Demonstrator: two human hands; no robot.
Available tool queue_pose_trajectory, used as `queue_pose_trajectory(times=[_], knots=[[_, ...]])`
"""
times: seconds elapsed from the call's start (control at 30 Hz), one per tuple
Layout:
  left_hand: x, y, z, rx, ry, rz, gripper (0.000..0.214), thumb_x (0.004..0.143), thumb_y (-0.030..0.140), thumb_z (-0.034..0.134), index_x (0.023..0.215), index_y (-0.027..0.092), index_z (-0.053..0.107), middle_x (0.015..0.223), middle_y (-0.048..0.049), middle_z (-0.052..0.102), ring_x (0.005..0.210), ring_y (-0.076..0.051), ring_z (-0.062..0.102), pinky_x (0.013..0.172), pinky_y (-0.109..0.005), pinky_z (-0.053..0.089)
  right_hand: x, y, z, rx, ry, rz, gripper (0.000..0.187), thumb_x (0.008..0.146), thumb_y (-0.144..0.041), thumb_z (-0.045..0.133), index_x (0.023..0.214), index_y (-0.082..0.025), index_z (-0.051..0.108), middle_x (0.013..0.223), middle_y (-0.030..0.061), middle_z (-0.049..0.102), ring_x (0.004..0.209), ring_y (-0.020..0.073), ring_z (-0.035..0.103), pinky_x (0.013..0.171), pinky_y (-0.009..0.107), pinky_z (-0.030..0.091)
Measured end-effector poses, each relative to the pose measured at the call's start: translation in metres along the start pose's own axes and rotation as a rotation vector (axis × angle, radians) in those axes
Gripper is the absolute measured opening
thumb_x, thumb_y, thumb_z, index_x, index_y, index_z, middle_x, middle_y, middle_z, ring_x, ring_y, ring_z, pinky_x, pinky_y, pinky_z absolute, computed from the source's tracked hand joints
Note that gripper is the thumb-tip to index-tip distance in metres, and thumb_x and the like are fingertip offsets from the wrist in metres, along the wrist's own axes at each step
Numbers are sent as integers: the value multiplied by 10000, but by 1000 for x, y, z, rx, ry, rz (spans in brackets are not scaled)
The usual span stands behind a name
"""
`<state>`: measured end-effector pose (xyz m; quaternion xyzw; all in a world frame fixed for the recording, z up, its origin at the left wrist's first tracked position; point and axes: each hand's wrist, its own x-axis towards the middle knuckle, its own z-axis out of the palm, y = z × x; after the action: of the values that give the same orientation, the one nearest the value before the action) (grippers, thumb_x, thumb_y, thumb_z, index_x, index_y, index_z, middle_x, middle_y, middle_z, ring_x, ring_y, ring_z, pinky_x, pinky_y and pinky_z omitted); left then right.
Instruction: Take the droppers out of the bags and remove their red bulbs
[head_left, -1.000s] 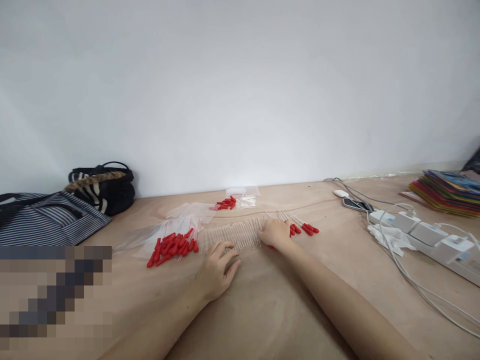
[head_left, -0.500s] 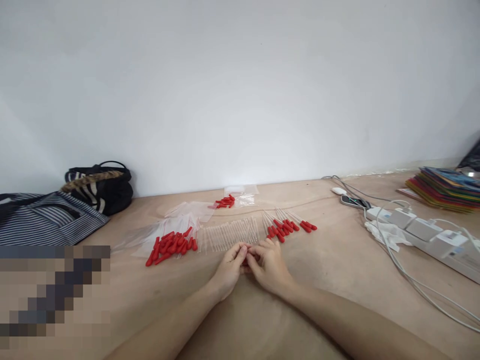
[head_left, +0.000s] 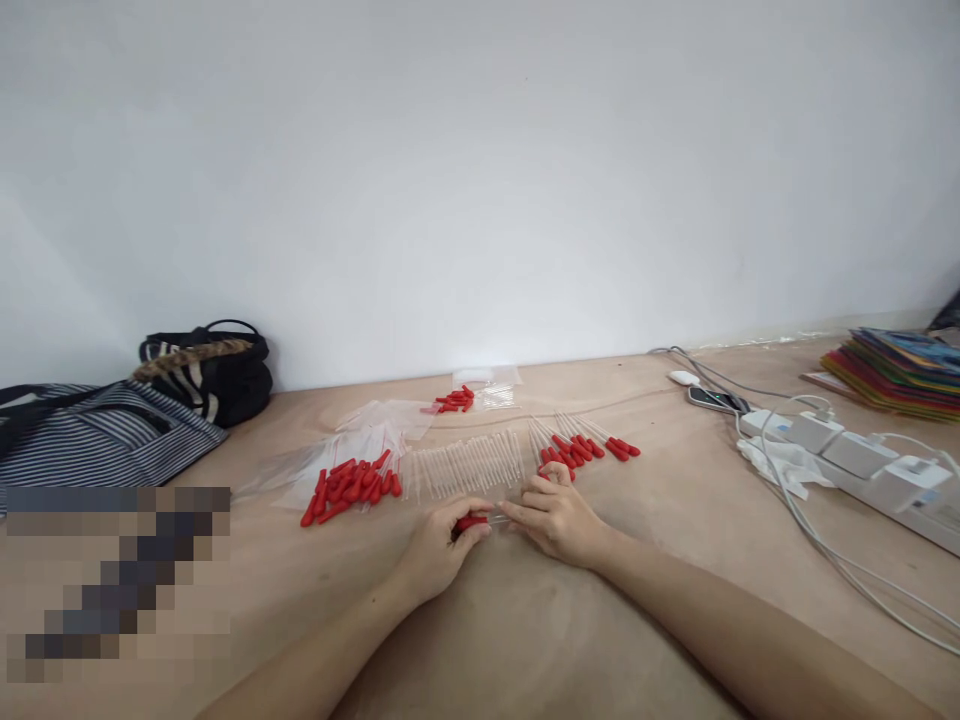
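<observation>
My left hand (head_left: 442, 545) is closed round a red rubber bulb (head_left: 471, 522) just above the table. My right hand (head_left: 555, 515) pinches the thin clear glass tube (head_left: 501, 515) that meets the bulb. Behind the hands lies a row of clear glass tubes (head_left: 469, 463). A pile of loose red bulbs (head_left: 349, 488) is to the left of the row. Several finished droppers with red bulbs (head_left: 581, 448) lie to the right of it.
Clear plastic bags (head_left: 375, 430) and a small bag of red bulbs (head_left: 461, 398) lie further back. Striped and black bags (head_left: 150, 400) sit at the left. A power strip (head_left: 862, 465) with cables, a phone (head_left: 716, 400) and stacked coloured books (head_left: 896, 370) are at the right.
My right hand left the finished droppers and came back toward me. Both hands met in front of the tube row, and now hold a bulb and a tube together.
</observation>
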<state>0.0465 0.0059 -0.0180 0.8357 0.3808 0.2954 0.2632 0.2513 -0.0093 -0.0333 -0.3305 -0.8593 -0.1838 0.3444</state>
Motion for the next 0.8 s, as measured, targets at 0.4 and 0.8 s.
queue_pose_trajectory(times=[0.4, 0.8], knots=[[-1, -1, -5, -33, -8, -76, 204, 751, 276, 509, 589, 167, 567, 583, 15, 569, 568, -125, 493, 551, -226, 372, 2, -4, -5, 121, -79, 57, 263, 876, -228, 408, 687, -176, 584, 534, -18, 518, 659, 121, 421, 746, 316, 223], [0, -6, -8, -110, -26, -166, 206, 735, 309, 523, 626, 155, 604, 572, 7, 582, 545, -128, 510, 516, -219, 376, -5, -3, -4, 157, -40, 121, 276, 876, -220, 391, 679, -175, 580, 528, -17, 499, 645, 121, 415, 754, 324, 246]])
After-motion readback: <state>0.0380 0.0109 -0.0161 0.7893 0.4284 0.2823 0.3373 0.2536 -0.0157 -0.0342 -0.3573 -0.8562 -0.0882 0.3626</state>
